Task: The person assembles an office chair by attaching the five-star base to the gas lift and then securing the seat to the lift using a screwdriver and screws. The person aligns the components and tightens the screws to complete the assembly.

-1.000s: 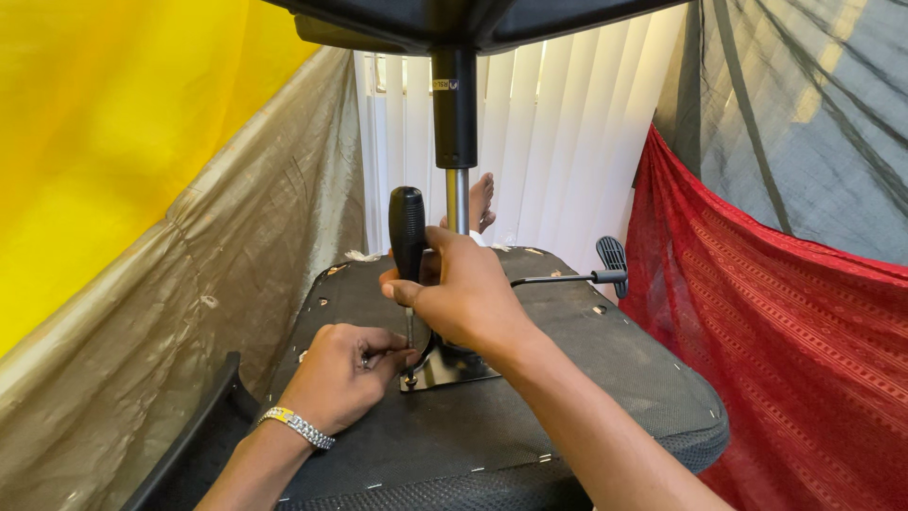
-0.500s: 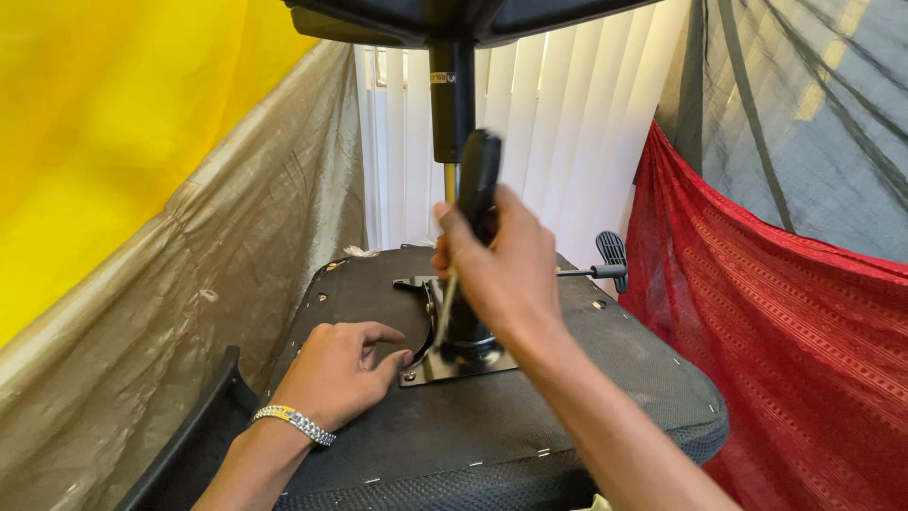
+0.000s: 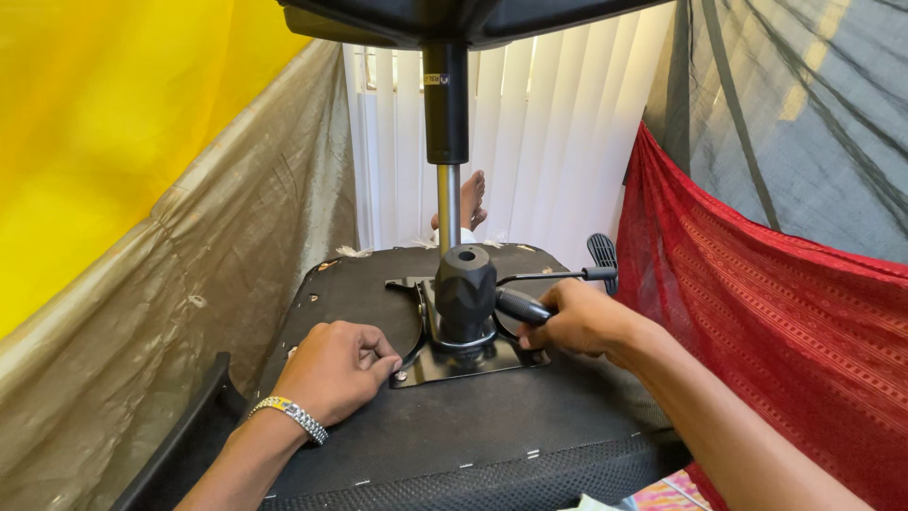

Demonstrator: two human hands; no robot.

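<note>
A single head-worn camera looks down and forward, close over an upturned chair seat [image 3: 492, 416]. Its view faces white vertical blinds [image 3: 558, 161] beyond.

bright daylight is admitted through the white blinds [image 3: 530, 142] (slightly overexposed); the yellow cloth [image 3: 104, 123] is softly blurred.

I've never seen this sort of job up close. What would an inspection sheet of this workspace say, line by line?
Surface: upturned black chair seat, fabric stapled along its edge.
Job's things: metal mounting plate under the gas-lift column; black-handled screwdriver, handle end toward the camera.
Clutter: nothing seen.
Grippers: left hand rests on the seat by the plate's corner; right hand grips the screwdriver.
Cables: nothing seen; a thin lever sticks out to the right.
Surroundings: yellow cloth, red cloth, white vertical blinds.
</note>
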